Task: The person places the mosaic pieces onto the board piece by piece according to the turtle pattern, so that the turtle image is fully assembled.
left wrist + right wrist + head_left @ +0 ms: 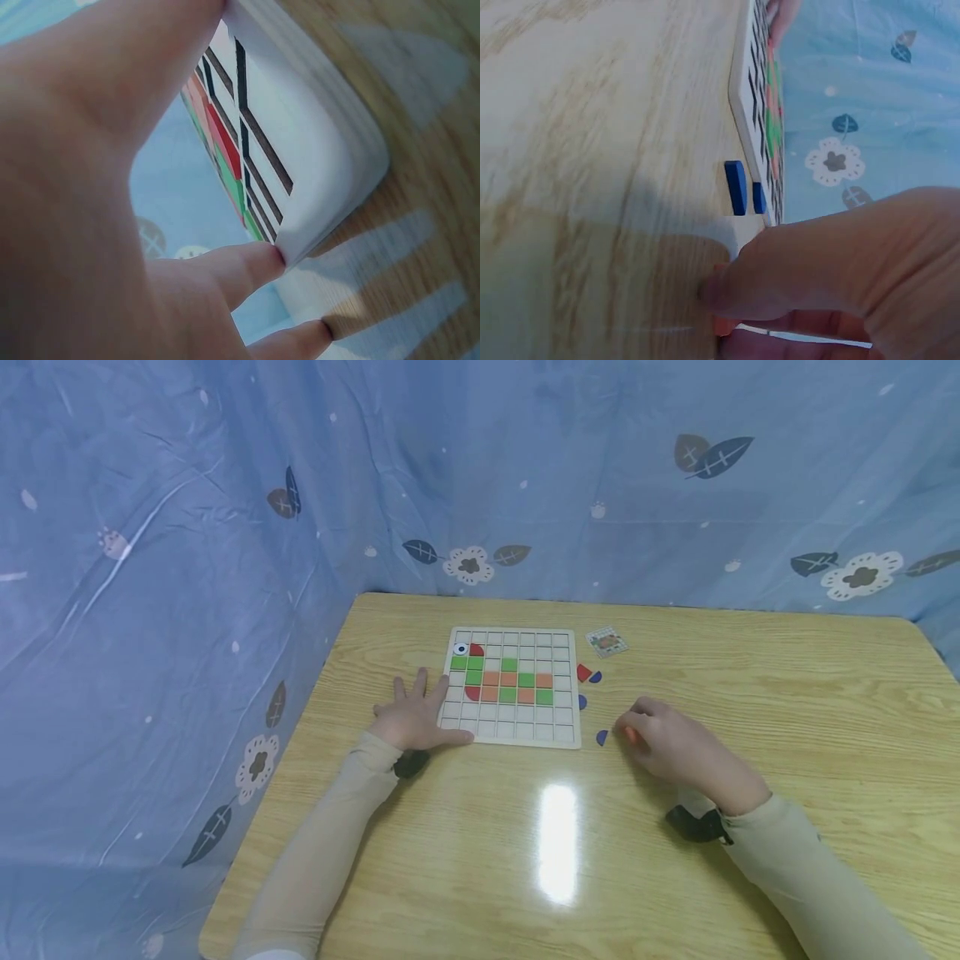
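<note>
A white grid board (510, 732) lies on the table, its squares partly filled with green, orange and red pieces and one eye piece (461, 649). My left hand (411, 720) spreads at the board's left side, thumb along the front edge. In the left wrist view, a fingertip (271, 256) touches the board's rounded corner (330, 180). To the right of the board, my right hand (671, 743) pinches an orange piece (723, 325) between thumb and fingers, low at the tabletop. The fingers hide most of that piece.
Blue half-round pieces (602, 737) and a red piece (583, 672) lie along the board's right edge. A small picture card (607, 642) rests at the board's back right. A blue patterned curtain (570, 485) hangs behind the wooden table (465, 860).
</note>
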